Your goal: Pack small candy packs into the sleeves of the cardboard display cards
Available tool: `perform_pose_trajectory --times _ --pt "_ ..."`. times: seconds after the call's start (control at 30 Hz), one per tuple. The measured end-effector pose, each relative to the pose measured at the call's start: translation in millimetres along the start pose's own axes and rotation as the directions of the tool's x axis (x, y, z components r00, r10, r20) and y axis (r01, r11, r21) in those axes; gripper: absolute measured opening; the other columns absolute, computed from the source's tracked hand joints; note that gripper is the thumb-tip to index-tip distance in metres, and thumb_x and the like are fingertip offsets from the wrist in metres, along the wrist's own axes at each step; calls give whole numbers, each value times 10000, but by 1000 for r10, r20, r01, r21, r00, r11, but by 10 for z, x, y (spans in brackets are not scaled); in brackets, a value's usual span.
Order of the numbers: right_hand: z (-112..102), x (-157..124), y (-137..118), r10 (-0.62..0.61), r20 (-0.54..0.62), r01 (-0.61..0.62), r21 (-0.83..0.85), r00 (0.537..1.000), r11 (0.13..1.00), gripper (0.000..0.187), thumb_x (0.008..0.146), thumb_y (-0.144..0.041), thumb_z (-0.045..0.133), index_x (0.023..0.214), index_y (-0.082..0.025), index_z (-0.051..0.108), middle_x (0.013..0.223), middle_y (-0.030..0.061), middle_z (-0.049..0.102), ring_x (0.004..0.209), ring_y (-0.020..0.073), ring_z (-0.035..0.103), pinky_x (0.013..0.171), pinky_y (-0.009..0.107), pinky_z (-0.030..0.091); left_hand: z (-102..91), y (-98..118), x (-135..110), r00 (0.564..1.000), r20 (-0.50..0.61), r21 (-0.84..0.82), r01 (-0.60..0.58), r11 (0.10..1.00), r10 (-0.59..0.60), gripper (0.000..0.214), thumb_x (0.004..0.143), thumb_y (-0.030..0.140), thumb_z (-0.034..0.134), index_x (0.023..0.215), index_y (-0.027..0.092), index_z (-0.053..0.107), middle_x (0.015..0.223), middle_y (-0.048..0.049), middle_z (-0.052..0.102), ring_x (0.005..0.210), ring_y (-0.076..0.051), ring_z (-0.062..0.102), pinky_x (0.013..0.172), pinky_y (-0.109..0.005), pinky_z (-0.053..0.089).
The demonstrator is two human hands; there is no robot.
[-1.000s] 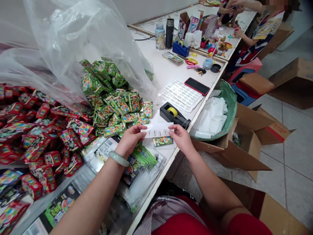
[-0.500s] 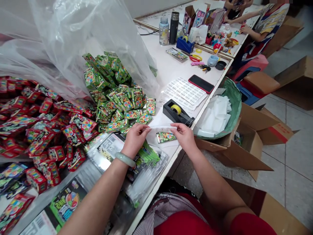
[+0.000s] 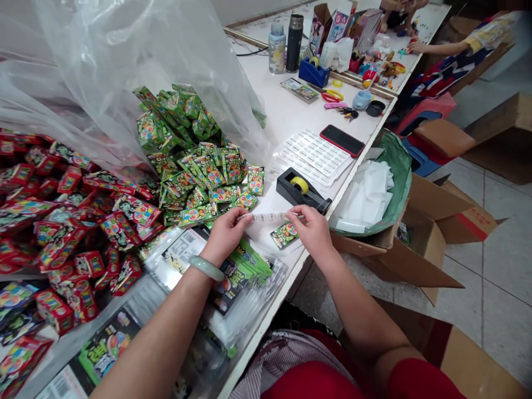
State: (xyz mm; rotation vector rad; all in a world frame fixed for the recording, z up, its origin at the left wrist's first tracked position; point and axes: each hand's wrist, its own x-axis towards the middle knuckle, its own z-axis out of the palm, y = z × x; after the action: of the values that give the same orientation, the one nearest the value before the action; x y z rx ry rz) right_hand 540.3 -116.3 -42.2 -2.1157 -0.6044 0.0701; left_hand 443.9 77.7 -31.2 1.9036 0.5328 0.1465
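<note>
My left hand and my right hand each pinch one end of a narrow white sticker strip, stretched between them just above the table edge. Under the strip lies a single green packet, close to my right hand. A heap of green packets rises just beyond my left hand. Red packets are piled at the left. A black tape dispenser stands just past the strip. Flat clear bags with printed cards lie under my left wrist.
A large clear plastic bag hangs over the piles. Sticker sheets and a phone lie further along the white table. A green-lined bin of white scraps and cardboard boxes stand at the right. Another person's arm works at the far end.
The strip has tipped from facing me to nearly edge-on and come lower over the single green packet. That packet has shifted slightly and turned. The view has shifted a little.
</note>
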Motion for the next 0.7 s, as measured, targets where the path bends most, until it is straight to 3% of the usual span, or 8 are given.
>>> perform_pose_trajectory --times 0.23,0.37,0.5,0.7 --pt "-107 99 -71 -99 83 111 -167 992 980 230 902 -356 521 771 -215 646 761 17 658 759 172 597 679 268 409 15 5 18 1000 -19 -59 18 998 -19 227 752 403 579 786 179 596 699 17 559 665 -140 499 624 -243 384" --pt "-121 184 -63 -58 130 75 -131 990 989 268 896 -366 521 727 -201 647 687 1 641 663 150 575 612 256 376 12 -21 41 999 -21 -69 23 997 -25 215 754 386 583 775 173 594 687 18 551 648 -131 484 606 -239 375" --pt "-137 257 -80 -14 199 22 -39 980 999 180 836 -363 596 877 -208 678 754 -8 668 671 143 579 615 251 393 21 -38 56 999 -29 -87 24 996 -27 208 746 381 581 773 175 586 676 20 545 639 -131 481 597 -239 372" --pt "-177 332 -235 -136 348 211 -189 928 959 78 819 -261 625 778 -198 643 794 5 639 744 150 566 654 257 362 24 13 24 1000 -20 -120 14 993 -16 231 723 402 591 777 178 589 692 16 545 661 -137 484 615 -243 372"
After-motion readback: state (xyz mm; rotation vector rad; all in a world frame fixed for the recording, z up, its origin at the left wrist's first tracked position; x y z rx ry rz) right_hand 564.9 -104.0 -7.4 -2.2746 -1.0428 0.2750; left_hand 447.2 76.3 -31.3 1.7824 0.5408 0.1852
